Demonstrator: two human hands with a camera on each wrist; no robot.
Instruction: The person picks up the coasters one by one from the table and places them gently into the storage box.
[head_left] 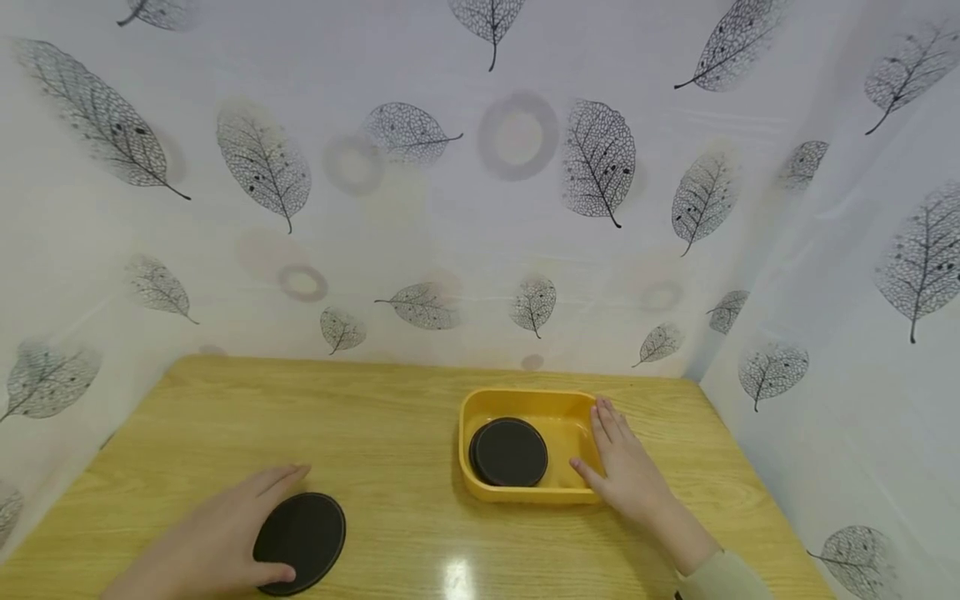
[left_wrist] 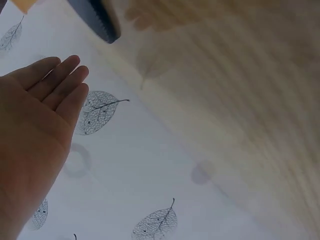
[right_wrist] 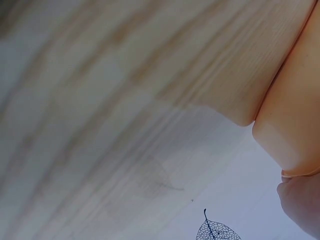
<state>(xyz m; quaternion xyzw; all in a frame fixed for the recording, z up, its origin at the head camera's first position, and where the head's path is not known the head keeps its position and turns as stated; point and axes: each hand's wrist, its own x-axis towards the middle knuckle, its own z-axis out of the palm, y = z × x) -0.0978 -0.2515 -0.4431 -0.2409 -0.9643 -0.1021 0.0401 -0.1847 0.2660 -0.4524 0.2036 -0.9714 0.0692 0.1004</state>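
Note:
A black round coaster (head_left: 309, 537) is at the front left of the table. My left hand (head_left: 225, 533) is spread around its left side, thumb overlapping the near edge and fingertips by the far edge. In the left wrist view the fingers of the left hand (left_wrist: 40, 115) are straight, and the dark coaster (left_wrist: 95, 17) shows nearly edge-on beyond them. A yellow tray (head_left: 517, 494) holds stacked black coasters (head_left: 512, 452) at its left end. My right hand (head_left: 630, 475) rests on the tray's right side, fingers extended along the rim and thumb over the inside.
The wood-grain table (head_left: 390, 467) runs back to a white leaf-print cloth (head_left: 450, 217), which also hangs along the right side. The tray's wall (right_wrist: 295, 95) is close up in the right wrist view.

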